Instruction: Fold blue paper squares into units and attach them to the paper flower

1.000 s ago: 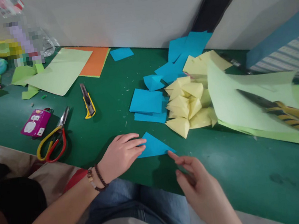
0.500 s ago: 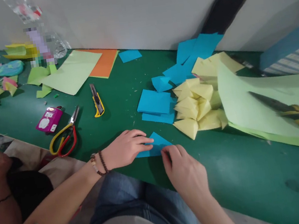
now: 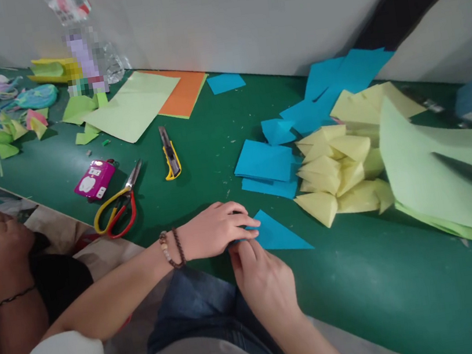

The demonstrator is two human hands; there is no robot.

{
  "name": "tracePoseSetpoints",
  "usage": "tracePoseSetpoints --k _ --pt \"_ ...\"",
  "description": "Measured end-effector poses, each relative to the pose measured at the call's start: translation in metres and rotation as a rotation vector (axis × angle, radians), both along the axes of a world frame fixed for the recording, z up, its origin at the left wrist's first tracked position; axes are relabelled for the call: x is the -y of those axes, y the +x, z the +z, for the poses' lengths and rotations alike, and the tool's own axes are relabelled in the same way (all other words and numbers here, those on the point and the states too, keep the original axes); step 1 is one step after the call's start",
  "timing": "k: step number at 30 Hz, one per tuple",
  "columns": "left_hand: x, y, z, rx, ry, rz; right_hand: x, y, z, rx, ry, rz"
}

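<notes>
A blue sheet of paper (image 3: 277, 235), folded into a triangle, lies flat on the green table in front of me. Across its left part rests my left hand (image 3: 223, 228), fingers stretched out over the paper and holding nothing. My right hand (image 3: 265, 275) is closed, its curled fingers down at the paper's lower left edge, close under my left fingers. The left corner of the triangle is hidden by both hands. Just beyond it lies a stack of blue paper squares (image 3: 263, 158).
Folded pale yellow paper pieces (image 3: 340, 168) and large light green sheets (image 3: 452, 152) lie to the right. Scissors (image 3: 121, 208), a yellow utility knife (image 3: 170, 154) and a purple box (image 3: 94, 179) are on the left. Another person's hand (image 3: 6, 247) holds something green at far left.
My right hand has slid left along the paper's lower edge, uncovering the triangle's right corner. My left hand remains on the paper. The whole view has shifted slightly.
</notes>
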State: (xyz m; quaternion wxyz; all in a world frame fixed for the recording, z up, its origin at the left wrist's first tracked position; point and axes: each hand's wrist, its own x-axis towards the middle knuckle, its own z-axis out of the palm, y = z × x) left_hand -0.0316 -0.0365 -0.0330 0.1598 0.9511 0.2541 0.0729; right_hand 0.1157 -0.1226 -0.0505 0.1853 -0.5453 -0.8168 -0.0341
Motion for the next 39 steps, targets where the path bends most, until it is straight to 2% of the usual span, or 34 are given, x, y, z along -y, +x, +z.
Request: tracePoseSetpoints --k 4,6,7,10,12,14,18,22,26,30,35,39 --pt "0.001 0.0 0.0 -0.009 0.004 0.015 0.003 0.002 0.009 -0.203 -0.085 0.094" --pt "0.004 0.0 0.002 -0.01 -0.008 0.031 0.0 0.022 0.019 -0.327 -0.154 0.126" --pt "0.006 0.0 0.002 -0.008 -0.016 0.041 -0.004 0.037 0.024 -0.348 -0.151 0.092" --pt "0.013 -0.001 0.004 0.02 -0.048 0.065 -0.016 0.083 0.034 -0.213 -0.141 -0.113" --pt "0.016 -0.001 0.004 0.053 -0.08 0.087 -0.023 0.106 0.035 -0.104 -0.227 -0.163" --pt "0.018 0.0 0.004 0.098 -0.11 0.111 -0.028 0.116 0.032 -0.054 -0.317 -0.148" --pt "0.015 0.001 0.005 0.215 -0.149 0.105 -0.035 0.111 0.028 -0.055 -0.45 -0.032" --pt "0.005 0.004 0.012 0.304 -0.255 0.176 -0.049 0.104 0.037 -0.089 -0.477 0.039" --pt "-0.003 0.008 0.019 0.162 -0.24 0.256 -0.066 0.102 0.047 -0.054 -0.491 0.008" --pt "-0.001 0.013 0.023 0.015 -0.246 0.332 -0.072 0.1 0.042 -0.09 -0.514 0.004" --pt "0.007 0.015 0.022 0.112 -0.274 0.329 -0.072 0.106 0.031 -0.321 -0.386 0.149" --pt "0.0 0.007 0.019 0.287 -0.332 0.219 -0.075 0.113 0.031 -0.328 -0.203 0.399"
